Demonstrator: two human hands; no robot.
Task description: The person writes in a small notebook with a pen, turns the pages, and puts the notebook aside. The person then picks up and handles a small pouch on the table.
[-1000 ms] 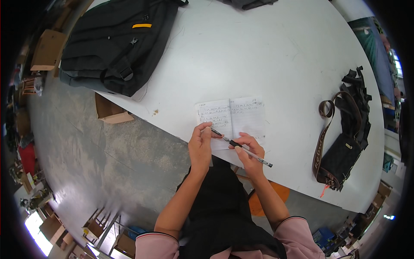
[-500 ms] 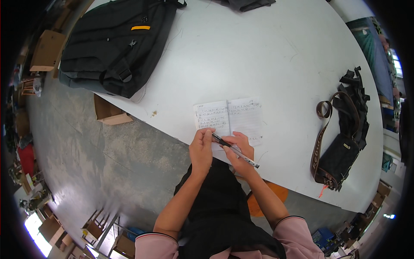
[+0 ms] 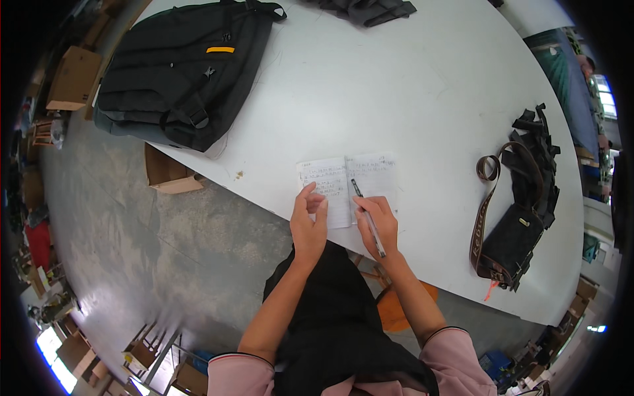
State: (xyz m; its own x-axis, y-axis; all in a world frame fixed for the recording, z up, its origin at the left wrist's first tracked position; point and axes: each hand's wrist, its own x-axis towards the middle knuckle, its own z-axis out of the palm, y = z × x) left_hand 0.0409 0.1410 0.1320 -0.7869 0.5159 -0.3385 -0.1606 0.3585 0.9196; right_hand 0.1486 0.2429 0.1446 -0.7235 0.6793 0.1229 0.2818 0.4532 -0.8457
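An open notebook (image 3: 353,178) with handwritten pages lies near the front edge of the white table (image 3: 409,86). My left hand (image 3: 309,224) rests on the lower left page, fingers curled, holding it flat. My right hand (image 3: 378,224) grips a black pen (image 3: 367,214) in a writing hold. The pen tip points up at the fold between the two pages.
A large black backpack (image 3: 185,69) lies at the table's far left. A dark shoulder bag with a brown strap (image 3: 518,218) sits to the right. Dark fabric (image 3: 366,10) lies at the far edge. Cardboard boxes (image 3: 168,175) stand on the grey floor at left.
The pen swung from lying across both hands to a writing hold in my right hand, tip on the page. My left hand let go of it and settled on the left page.
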